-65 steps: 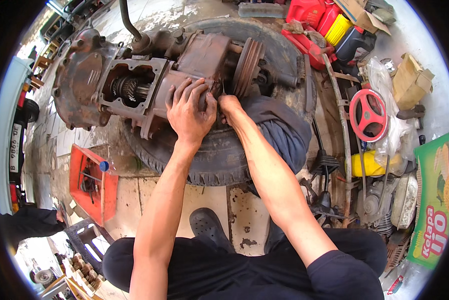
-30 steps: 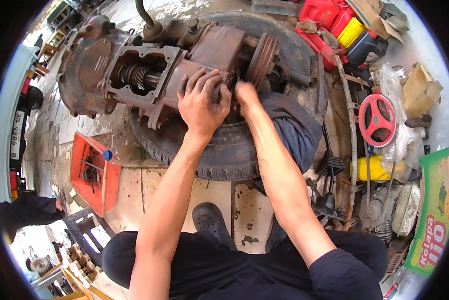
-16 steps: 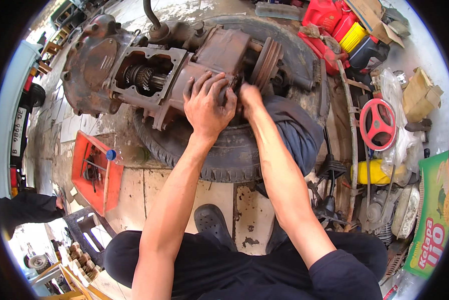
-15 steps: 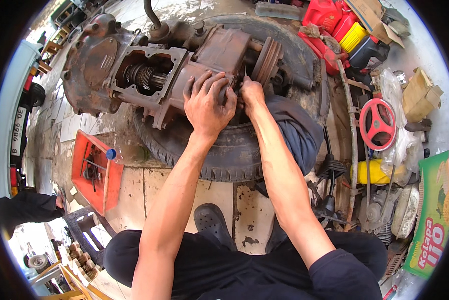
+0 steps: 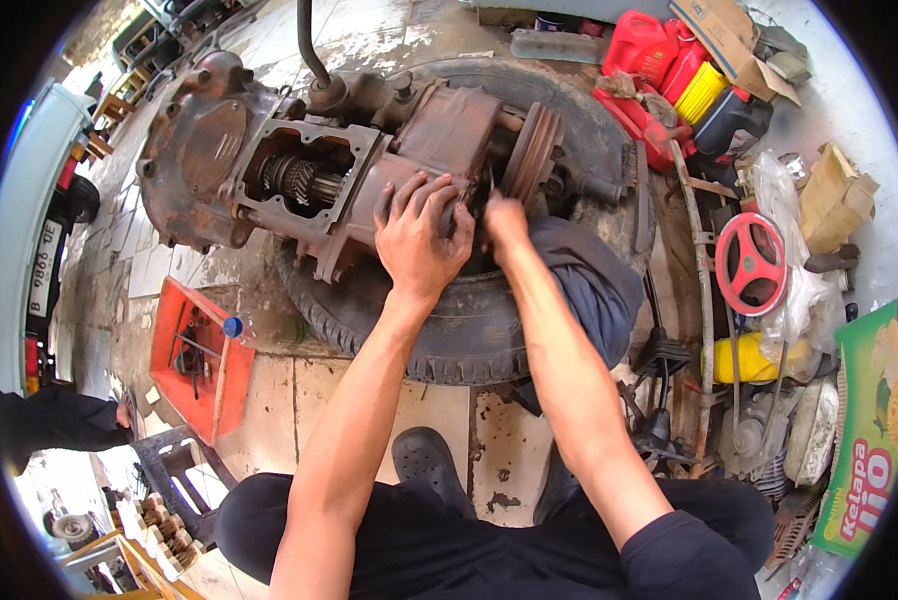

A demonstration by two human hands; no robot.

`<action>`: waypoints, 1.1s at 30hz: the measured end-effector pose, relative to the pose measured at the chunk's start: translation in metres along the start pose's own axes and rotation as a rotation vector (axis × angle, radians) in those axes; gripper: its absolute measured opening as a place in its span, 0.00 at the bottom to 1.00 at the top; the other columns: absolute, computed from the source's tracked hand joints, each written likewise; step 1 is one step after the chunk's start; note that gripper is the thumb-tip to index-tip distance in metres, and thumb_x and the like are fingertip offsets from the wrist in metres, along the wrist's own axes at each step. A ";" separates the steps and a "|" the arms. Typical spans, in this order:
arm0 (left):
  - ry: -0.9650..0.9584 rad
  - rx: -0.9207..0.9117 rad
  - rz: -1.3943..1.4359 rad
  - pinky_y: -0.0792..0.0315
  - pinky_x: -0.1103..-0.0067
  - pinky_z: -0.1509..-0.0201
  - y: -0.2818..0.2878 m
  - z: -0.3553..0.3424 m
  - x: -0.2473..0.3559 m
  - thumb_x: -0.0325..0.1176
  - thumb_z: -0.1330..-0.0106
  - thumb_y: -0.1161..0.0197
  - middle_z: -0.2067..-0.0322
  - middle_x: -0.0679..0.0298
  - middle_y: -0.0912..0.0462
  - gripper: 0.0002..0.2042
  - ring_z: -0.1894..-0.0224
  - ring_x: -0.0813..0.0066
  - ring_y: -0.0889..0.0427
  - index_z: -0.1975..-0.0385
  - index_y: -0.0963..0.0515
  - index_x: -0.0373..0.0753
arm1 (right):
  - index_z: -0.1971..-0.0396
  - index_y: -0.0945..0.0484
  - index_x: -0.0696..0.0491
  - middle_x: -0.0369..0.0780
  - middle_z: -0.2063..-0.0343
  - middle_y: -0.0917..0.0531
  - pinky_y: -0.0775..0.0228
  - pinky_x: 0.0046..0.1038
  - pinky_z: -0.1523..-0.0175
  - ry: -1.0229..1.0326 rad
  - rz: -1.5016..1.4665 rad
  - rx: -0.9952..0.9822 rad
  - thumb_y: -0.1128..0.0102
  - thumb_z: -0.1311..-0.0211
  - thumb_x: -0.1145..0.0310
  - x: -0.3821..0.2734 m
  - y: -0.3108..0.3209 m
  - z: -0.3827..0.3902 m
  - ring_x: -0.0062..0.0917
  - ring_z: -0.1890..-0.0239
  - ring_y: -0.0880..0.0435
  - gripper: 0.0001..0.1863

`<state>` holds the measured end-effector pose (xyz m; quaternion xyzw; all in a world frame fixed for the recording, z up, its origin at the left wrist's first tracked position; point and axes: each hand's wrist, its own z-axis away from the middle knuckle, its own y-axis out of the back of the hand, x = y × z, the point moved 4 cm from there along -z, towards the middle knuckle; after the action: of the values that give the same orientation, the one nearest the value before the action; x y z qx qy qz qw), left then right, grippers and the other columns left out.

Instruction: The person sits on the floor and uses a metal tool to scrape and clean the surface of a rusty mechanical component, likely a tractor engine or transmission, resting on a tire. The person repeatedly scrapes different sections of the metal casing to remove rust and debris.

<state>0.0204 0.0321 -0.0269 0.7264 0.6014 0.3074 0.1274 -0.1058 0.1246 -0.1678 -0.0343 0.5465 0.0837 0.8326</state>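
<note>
A rusty brown gearbox (image 5: 409, 145) lies on its side across a large black tyre (image 5: 449, 335). Through the square opening in its housing, the toothed gears (image 5: 294, 182) are visible. My left hand (image 5: 421, 238) rests on the near side of the housing with its fingers spread. Close beside it, my right hand (image 5: 507, 226) is closed at the gap between the housing and the round, ribbed drum (image 5: 535, 155) at the right end. A thin, pointed thing shows just above my right fingers; its kind cannot be made out. A dark blue cloth (image 5: 591, 285) hangs over the tyre by my right wrist.
An orange tray (image 5: 191, 365) with tools stands on the left floor, a blue-capped bottle (image 5: 235, 328) beside it. Red jugs (image 5: 637, 48), a red handwheel (image 5: 750, 264) and metal parts crowd the right side. A person's dark sleeve (image 5: 54, 425) enters at left.
The whole scene sits slightly lower in the picture. My right hand has shifted a little down toward me and is slightly blurred. My left hand stays on the housing.
</note>
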 end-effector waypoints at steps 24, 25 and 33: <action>-0.037 -0.029 -0.014 0.39 0.63 0.29 -0.003 -0.003 0.005 0.32 0.41 0.35 0.52 0.71 0.13 0.09 0.41 0.66 0.20 0.61 0.16 0.45 | 0.45 0.21 0.63 0.47 0.64 0.12 0.18 0.30 0.62 0.565 0.036 0.011 0.37 0.33 0.67 -0.040 0.052 0.049 0.36 0.66 0.13 0.20; -0.030 -0.031 -0.015 0.39 0.63 0.29 -0.003 -0.003 0.004 0.32 0.40 0.36 0.52 0.71 0.13 0.09 0.41 0.66 0.20 0.61 0.16 0.45 | 0.46 0.20 0.63 0.50 0.63 0.12 0.18 0.34 0.60 0.661 0.194 0.083 0.36 0.33 0.65 -0.042 0.050 0.052 0.43 0.64 0.12 0.21; -0.045 -0.059 -0.015 0.40 0.63 0.28 -0.004 -0.005 0.007 0.30 0.38 0.37 0.50 0.68 0.13 0.10 0.40 0.64 0.21 0.57 0.17 0.44 | 0.44 0.26 0.65 0.60 0.61 0.17 0.24 0.48 0.50 0.940 0.578 0.201 0.45 0.32 0.68 -0.038 0.026 0.050 0.54 0.56 0.17 0.22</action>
<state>0.0152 0.0392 -0.0234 0.7246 0.5944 0.3077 0.1642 -0.0803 0.1538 -0.1126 0.1628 0.8512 0.2314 0.4421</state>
